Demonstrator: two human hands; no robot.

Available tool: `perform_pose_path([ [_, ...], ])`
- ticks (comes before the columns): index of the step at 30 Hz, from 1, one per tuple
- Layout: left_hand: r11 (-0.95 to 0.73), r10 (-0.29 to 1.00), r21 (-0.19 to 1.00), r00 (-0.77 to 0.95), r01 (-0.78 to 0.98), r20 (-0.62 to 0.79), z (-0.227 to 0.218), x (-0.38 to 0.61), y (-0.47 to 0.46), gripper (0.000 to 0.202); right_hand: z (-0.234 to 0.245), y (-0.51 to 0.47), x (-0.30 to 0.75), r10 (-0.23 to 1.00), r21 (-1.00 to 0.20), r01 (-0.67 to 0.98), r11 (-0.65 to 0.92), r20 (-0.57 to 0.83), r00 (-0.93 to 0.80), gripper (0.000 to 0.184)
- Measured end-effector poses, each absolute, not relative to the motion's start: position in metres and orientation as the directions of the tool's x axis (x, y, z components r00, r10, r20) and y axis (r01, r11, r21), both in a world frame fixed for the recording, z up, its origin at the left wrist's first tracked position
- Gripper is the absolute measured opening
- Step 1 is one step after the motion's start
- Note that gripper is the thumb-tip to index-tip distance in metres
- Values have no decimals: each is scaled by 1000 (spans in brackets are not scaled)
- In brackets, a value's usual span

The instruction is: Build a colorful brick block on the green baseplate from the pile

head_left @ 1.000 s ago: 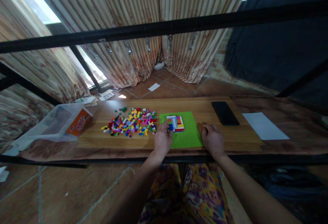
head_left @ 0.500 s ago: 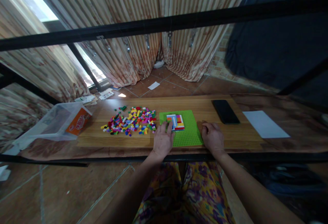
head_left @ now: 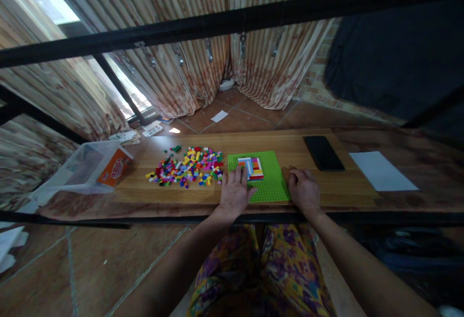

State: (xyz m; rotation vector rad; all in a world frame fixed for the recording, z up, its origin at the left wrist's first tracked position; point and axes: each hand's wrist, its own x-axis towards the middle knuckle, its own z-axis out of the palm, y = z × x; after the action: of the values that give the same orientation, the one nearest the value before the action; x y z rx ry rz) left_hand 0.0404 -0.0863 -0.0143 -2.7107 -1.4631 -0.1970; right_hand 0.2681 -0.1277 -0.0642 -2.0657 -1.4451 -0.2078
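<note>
On one wooden board (head_left: 268, 142) lies one green baseplate (head_left: 271, 186), bearing one multicoloured brick build (head_left: 255, 168) on its far part. Two hands are present. Left hand (head_left: 234, 194) covers the build's near left corner, fingers extended, thumb apart. Right hand (head_left: 304, 191) is at the baseplate's right edge, fingers curled; whether they grip anything cannot be told. Left: one heap of bricks (head_left: 195, 166), too many to count; one clear bin (head_left: 89, 165). Right: one black phone (head_left: 323, 153), one white sheet (head_left: 383, 171).

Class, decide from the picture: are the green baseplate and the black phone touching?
Apart. The head view shows a strip of wooden board between the green baseplate and the black phone.
</note>
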Motion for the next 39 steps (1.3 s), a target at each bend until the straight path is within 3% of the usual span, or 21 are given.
perform_pose_path([
  [10, -557, 818, 7, 547, 831, 177, -18, 47, -86, 74, -67, -127, 269, 798, -363, 904, -225, 465, 385, 28],
  [14, -551, 815, 89, 513, 829, 270, -11, 39, -83, 74, -68, -127, 269, 789, -364, 902, -231, 472, 392, 28],
  [21, -283, 891, 362, 104, 888, 441, -14, -27, -69, 45, -70, -127, 272, 783, -357, 914, -193, 506, 362, 27],
  [27, -248, 911, 461, 43, 852, 410, -26, -73, -77, 31, -72, -129, 275, 790, -328, 925, -192, 507, 345, 30],
  [39, -139, 934, 550, -75, 824, 348, -34, -81, -78, 31, -75, -131, 279, 799, -280, 943, -181, 518, 306, 31],
])
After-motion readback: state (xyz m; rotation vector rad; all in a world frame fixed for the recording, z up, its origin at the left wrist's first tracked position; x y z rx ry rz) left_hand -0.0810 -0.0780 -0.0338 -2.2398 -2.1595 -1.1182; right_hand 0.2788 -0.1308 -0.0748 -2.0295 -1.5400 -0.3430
